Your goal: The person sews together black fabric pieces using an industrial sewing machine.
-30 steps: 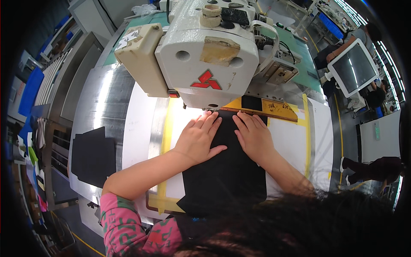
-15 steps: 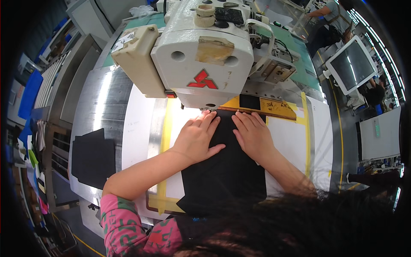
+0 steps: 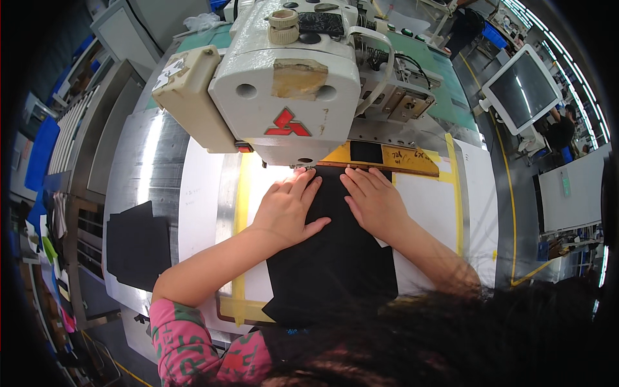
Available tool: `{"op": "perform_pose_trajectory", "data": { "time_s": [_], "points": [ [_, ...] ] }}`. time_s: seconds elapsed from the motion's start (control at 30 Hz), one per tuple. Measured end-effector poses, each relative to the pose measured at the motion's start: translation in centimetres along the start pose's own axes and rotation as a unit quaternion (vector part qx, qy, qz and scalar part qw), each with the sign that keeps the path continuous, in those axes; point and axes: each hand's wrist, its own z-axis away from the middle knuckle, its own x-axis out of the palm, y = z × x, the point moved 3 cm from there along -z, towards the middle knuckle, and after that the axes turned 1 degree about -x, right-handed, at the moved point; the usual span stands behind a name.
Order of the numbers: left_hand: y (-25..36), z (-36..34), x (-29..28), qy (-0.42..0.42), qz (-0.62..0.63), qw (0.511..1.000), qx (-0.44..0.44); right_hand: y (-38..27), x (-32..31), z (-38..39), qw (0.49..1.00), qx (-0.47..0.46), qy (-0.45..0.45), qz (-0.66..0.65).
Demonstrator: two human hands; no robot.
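A black fabric piece (image 3: 332,258) lies flat under the head of a white industrial sewing machine (image 3: 284,106). On its left edge rests my left hand (image 3: 289,209), fingers stretched toward the needle area and thumb spread on the cloth. My right hand (image 3: 374,200) lies flat on the fabric's right side, its fingertips at the edge of a yellow clamp plate (image 3: 409,159). Both hands are open and press on the cloth without gripping it. The fabric's far edge is hidden beneath the machine and plate.
At the left, a stack of black fabric pieces (image 3: 137,245) sits on the metal table (image 3: 138,161). White sheets with yellow tape (image 3: 459,206) cover the work surface. A monitor (image 3: 523,89) stands at the right. Another person (image 3: 560,132) is in the right background.
The view has shifted slightly, so the machine appears a little further left. Both hands keep their places on the black fabric. The person at the upper right has moved mostly out of view.
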Motion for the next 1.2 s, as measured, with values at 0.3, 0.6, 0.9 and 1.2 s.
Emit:
{"op": "perform_pose_trajectory", "data": {
  "time_s": [0.3, 0.6, 0.9, 1.2],
  "points": [
    [0.1, 0.0, -0.2, -0.01, -0.006, 1.0, -0.008, 0.1, -0.1, 0.1, 1.0, -0.008, 0.005, 0.002],
    [0.5, -0.5, -0.4, -0.026, -0.014, 0.999, -0.029, 0.8, 0.2, 0.4, 1.0, -0.023, 0.006, -0.016],
    [1.5, -1.2, -0.6, -0.008, -0.024, 0.999, -0.037, 1.6, -0.1, 1.0, 0.999, -0.042, -0.002, -0.022],
    [2.4, -1.2, -0.5, 0.003, -0.042, 0.997, -0.059, 3.1, -0.6, 2.7, 0.999, -0.048, 0.008, -0.004]
  ]
}}
